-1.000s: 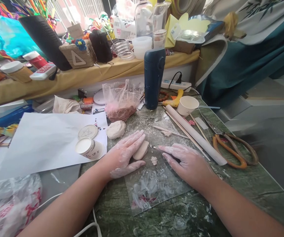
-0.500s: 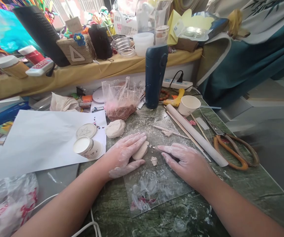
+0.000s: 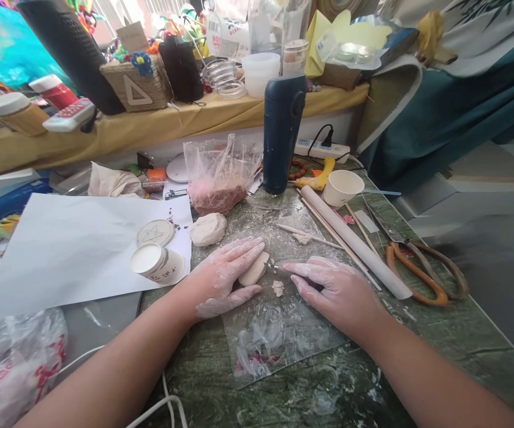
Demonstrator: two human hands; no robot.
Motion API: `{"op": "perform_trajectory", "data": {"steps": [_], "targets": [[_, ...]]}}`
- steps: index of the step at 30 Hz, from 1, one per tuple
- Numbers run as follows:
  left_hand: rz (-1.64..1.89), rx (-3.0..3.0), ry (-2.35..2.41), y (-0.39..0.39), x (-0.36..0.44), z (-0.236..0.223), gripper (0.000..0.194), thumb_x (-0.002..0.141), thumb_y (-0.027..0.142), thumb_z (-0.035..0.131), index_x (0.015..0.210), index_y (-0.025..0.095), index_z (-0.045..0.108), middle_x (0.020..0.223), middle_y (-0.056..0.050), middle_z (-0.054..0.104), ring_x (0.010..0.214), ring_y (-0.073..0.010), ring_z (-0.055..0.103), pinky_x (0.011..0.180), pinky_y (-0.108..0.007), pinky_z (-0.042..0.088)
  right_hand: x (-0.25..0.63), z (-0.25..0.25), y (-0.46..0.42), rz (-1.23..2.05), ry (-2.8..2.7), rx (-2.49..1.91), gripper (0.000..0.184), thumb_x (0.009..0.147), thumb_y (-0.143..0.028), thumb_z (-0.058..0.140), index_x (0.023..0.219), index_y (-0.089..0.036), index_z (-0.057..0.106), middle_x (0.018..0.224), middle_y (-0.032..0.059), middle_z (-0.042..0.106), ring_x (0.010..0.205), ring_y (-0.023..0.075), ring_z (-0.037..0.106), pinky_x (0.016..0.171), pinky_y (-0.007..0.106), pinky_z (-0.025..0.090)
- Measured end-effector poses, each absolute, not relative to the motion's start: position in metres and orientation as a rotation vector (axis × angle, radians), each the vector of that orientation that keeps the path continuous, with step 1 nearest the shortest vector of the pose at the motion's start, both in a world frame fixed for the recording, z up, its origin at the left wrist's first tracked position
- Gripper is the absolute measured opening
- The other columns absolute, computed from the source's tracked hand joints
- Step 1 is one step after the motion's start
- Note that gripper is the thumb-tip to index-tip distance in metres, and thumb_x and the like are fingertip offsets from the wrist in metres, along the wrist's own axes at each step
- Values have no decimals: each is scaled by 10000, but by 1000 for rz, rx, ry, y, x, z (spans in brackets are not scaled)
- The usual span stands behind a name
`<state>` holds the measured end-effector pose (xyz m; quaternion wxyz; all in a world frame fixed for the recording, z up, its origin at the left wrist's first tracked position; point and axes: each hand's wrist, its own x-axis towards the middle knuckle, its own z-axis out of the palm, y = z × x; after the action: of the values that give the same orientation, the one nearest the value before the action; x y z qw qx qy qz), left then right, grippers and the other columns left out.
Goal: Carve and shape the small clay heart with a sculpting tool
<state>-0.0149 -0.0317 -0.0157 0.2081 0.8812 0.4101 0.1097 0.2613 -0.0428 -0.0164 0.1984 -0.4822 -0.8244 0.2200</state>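
My left hand (image 3: 231, 274), dusted white, lies over a flat piece of clay (image 3: 254, 269) and keeps hold of it, fingers stretched along its far side and thumb on the near side. Between the fingers of my right hand (image 3: 335, 290) is a thin tool (image 3: 273, 265) whose metal-looking tip is at the clay's right edge; most of its handle is hidden. Clay crumbs (image 3: 278, 288) lie just below the tip. Under the work is a powdery clear plastic sheet (image 3: 284, 348). A larger lump of clay (image 3: 208, 229) sits behind my left hand.
A dark blue bottle (image 3: 284, 137) stands behind the work. To the right lie a pale roller (image 3: 357, 244), thin sticks, scissors (image 3: 422, 273) and a paper cup (image 3: 342, 188). White paper (image 3: 78, 249) at left bears another cup (image 3: 157, 263) and a star-marked disc (image 3: 155, 232).
The view has shifted slightly. Both hands keep nearly the same places, and the tool tip still sits at the clay's right edge.
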Motion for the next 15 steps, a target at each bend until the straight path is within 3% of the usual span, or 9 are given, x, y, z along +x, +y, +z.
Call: {"op": "perform_trajectory", "data": {"steps": [7,15], "targets": [[365,2447,1135,-32,-16,-18,758,980,495,604,1624,250,287,1645,-120,391,1519,-333,371,1252,-543,334,261,-17,-42,568,-2235,-1382,317,1000,-292,533,1185,-346,785,963,-1,795,917,212,739,835,344,579],[325,2450,1155,-32,-14,-17,764,980,498,610,1620,235,287,1650,-125,379,1524,-327,363,1252,-541,332,261,-18,-40,616,-2205,-1417,305,985,-294,557,1178,-333,789,1008,1,800,950,223,742,870,361,580]]}}
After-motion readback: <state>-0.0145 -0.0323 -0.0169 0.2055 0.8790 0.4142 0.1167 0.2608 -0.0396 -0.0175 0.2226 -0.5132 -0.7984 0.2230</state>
